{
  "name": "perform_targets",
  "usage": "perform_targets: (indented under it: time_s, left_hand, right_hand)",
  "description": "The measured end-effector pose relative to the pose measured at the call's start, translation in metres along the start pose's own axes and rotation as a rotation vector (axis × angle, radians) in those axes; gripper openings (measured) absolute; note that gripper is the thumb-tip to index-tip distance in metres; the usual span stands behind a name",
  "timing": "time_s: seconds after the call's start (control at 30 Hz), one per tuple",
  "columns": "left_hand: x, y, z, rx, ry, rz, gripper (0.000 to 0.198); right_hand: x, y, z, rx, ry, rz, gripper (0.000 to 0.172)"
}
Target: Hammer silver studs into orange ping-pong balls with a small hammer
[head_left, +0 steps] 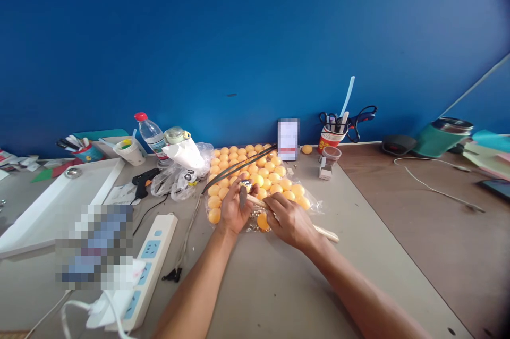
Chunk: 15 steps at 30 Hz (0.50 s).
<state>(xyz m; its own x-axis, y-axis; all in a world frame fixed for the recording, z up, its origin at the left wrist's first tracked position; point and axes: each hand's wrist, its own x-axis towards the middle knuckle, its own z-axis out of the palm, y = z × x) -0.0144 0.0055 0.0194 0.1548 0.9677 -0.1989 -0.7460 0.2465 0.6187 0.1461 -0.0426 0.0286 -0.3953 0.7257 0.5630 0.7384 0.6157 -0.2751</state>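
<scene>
My left hand [235, 209] is closed around a small shiny silver piece [246, 186] at the tip of a thin wooden stick [326, 232]. The fingers of my right hand [290, 220] are wrapped round that same stick further along, and its free end pokes out to the right past my wrist. Both hands hover over the near edge of a clear plastic bag of orange ping-pong balls [255, 171], several laid in rows. One orange ball [262, 220] shows just under my hands. A dark strap [239, 166] lies across the balls.
A white power strip [149, 262] and cables lie at the left, beside a white tray [59, 198]. A black glue gun [143, 179], a water bottle [152, 137], a paper cup [129, 152] and crumpled plastic bags sit behind. A red cup of scissors [332, 134] and a teal pot [442, 137] stand at the right.
</scene>
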Motion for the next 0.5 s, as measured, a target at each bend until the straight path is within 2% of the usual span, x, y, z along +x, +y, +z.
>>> perform_targets:
  time_s: [0.17,0.3,0.5]
  left_hand:
    - [0.000,-0.001,-0.001,-0.018,-0.021,0.043,0.034]
    - [-0.002,0.001,0.004,-0.089,-0.019,-0.002,0.030]
    - [-0.003,0.003,0.007,-0.144,-0.014,0.010,0.031]
  right_hand:
    - [0.000,-0.001,0.001,0.026,0.013,0.000,0.021]
    - [0.000,-0.001,0.000,0.027,0.003,0.086,0.020]
    - [0.003,0.007,-0.014,0.161,0.072,0.120,0.023]
